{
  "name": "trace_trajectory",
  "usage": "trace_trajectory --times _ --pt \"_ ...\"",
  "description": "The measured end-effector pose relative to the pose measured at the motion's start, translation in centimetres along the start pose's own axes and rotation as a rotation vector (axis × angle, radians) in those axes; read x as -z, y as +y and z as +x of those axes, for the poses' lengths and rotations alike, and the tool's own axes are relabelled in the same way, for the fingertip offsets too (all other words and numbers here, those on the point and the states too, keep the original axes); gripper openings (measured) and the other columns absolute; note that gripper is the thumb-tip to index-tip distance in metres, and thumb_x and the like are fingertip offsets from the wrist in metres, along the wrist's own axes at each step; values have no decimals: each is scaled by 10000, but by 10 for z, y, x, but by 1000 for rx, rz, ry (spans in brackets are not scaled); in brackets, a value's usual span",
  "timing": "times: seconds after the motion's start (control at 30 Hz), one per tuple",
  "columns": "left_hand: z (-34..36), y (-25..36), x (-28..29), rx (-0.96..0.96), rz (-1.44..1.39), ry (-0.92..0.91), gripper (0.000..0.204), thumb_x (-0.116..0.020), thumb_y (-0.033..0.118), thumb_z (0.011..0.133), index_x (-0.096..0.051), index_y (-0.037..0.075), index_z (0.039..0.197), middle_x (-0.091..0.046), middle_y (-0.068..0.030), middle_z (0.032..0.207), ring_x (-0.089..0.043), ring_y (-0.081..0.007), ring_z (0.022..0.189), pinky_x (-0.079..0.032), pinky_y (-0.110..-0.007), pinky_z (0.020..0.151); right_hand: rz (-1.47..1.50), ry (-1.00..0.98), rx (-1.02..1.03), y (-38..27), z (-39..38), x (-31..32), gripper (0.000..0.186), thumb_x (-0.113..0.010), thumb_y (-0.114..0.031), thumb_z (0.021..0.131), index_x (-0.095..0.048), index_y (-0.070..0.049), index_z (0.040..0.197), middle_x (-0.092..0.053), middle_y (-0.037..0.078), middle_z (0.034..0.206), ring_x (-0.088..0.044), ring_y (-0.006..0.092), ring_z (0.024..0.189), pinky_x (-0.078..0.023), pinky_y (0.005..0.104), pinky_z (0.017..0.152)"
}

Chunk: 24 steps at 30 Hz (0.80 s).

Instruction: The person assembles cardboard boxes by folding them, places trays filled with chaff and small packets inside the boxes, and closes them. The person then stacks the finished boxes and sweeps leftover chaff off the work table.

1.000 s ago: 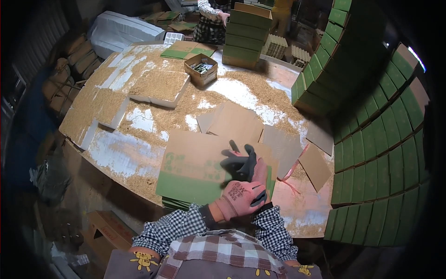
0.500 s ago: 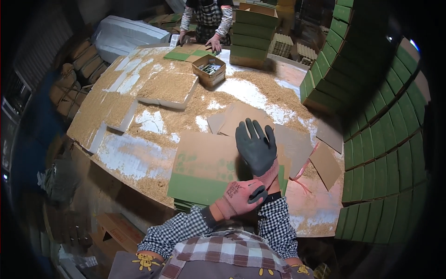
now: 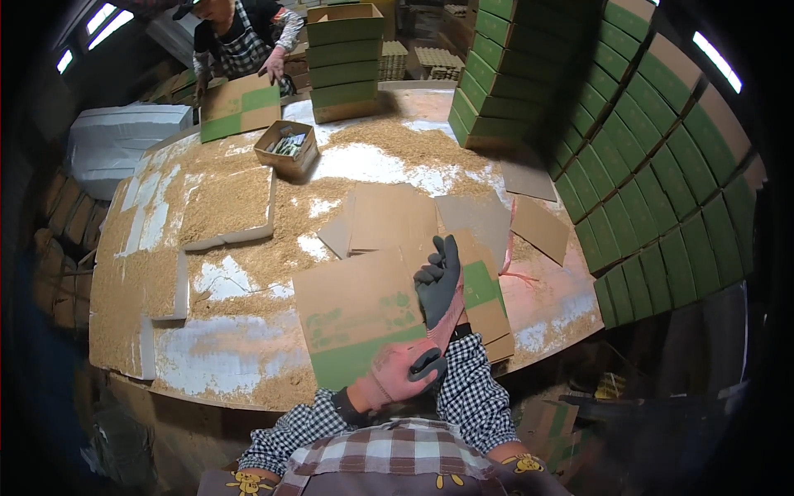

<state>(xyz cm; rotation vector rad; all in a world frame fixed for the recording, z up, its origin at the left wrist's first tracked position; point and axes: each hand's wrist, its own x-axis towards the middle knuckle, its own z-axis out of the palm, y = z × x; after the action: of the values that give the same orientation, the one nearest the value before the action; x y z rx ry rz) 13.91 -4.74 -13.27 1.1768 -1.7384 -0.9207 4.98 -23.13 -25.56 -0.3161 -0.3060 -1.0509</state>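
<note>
My left hand (image 3: 395,376), in a pink glove with dark grey palm coating, is closed on the cuff of the other glove (image 3: 447,324) at my right wrist. Raised above it is my right hand (image 3: 438,285), its grey coated palm showing; the index finger points up, the other fingers are bent, and nothing lies in it. Under both hands is a flattened brown and green cardboard carton (image 3: 351,310), partly covered by them. Beside it, to the right, another flat carton with a green band (image 3: 483,285) shows from behind my right arm.
Sawdust-like material (image 3: 223,202) covers much of the table. Brown cardboard sheets (image 3: 393,217) lie beyond my hands. A small open box (image 3: 287,150) of packets stands farther left. Green cartons (image 3: 346,70) are stacked at the back and along the right (image 3: 653,207). A co-worker (image 3: 244,45) handles a carton (image 3: 240,107).
My view has swung to the right. My right hand's fingers, spread before, are now partly bent. My left hand stays on the cuff. The co-worker's carton has been tipped up.
</note>
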Motion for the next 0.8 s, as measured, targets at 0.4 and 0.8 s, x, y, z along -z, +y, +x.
trace_trajectory --times 0.4,0.8 --pt "-43 -62 7 356 702 -363 770 -663 488 712 -418 201 1382 -256 -197 1479 -198 -494 1339 -82 -660 1074 -2042 730 -224 -146 -79 -21 711 -738 -70 680 -442 -8 1323 -534 170 1266 -524 290 1178 -440 321 958" --pt "5 78 141 344 18 -297 505 -718 239 771 -548 62 1212 -626 -91 1043 -614 -234 975 -514 -333 824 -1415 452 156 -109 36 -181 547 -658 -158 807 -427 -40 1289 -506 61 1109 -500 135 950 -428 291 877"
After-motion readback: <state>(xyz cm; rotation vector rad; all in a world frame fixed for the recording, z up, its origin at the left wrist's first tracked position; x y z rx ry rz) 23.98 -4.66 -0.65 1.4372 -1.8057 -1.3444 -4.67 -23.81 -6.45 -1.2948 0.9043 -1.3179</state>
